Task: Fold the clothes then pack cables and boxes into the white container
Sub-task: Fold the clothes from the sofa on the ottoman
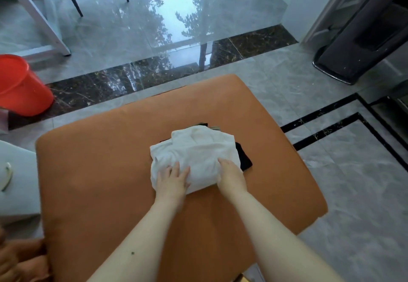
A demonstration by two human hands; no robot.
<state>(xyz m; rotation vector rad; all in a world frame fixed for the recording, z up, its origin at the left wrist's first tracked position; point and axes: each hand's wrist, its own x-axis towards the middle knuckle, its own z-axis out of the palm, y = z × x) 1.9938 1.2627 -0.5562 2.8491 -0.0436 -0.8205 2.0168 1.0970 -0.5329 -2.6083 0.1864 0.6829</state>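
Note:
A folded white garment (196, 149) lies on top of a small pile of clothes in the middle of an orange cushioned surface (99, 171). A black garment (244, 159) shows under its right edge, and a beige layer peeks out at the far side. My left hand (173, 179) rests flat on the near left part of the white garment, fingers spread. My right hand (230, 175) lies on its near right edge, fingers together and curled over the cloth. Whether the right hand pinches the cloth is unclear.
A red bucket (21, 85) stands on the tiled floor at the far left. A white object (15, 178) sits beside the cushion's left edge. A black stand base (344, 61) is at the far right. White frame legs (42, 21) are at the back left.

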